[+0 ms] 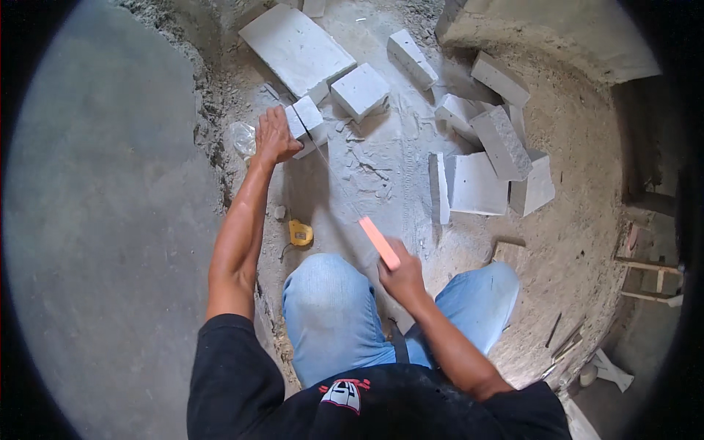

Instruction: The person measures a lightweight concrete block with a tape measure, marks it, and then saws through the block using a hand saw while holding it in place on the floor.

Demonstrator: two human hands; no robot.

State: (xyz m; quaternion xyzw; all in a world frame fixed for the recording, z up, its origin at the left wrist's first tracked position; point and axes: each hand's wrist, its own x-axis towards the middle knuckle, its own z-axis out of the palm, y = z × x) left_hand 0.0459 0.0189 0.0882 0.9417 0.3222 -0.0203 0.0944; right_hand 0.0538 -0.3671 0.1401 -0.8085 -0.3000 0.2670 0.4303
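Observation:
My left hand (274, 134) grips a small pale grey block (306, 114) near the top centre, its fingers bent over the block's left side. A thin saw blade (334, 177) runs into a dark cut across that block. My right hand (399, 271) is closed on the saw's salmon-orange handle (378, 240), low and right of centre between my knees. A crumpled clear plastic item (242, 140) lies left of the block. A yellow tape measure (300, 233) lies on the dusty ground below it, beside my left forearm.
A large slab (297, 48) and several cut blocks (499, 139) lie ahead and to the right. A grey concrete surface (103, 183) fills the left. A concrete ledge (543, 37) stands at upper right. A wooden frame (649, 265) and loose rods (561, 337) are at the right.

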